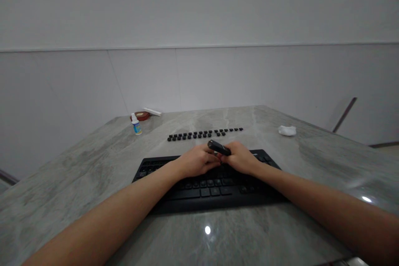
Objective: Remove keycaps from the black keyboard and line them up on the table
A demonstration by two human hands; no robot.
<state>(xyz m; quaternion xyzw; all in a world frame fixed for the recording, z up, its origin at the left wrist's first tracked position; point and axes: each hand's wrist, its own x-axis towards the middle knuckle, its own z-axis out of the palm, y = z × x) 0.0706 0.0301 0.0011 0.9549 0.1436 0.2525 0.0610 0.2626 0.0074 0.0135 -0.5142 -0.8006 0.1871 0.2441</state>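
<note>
A long black plastic keyboard [190, 204] lies flat on the glossy grey marble-patterned desk [324, 158], directly beneath both grips; the hands meet above its middle and cover some of the keys. The right hand [241, 158] has its grip closed around a short, slim black stick-like tool [219, 147], whose free end points left and slightly away from the person. The left hand [199, 160] is bent low over the keys, its fingers drawn narrowly together, reaching the right fingertips beneath the tool; whether its grip holds anything, I cannot tell. Beyond the keyboard, small black square keycaps [200, 136] stand in two rows, the nearer one shorter. A crumpled white tissue-like wad [287, 131] lies well apart on the right.
</note>
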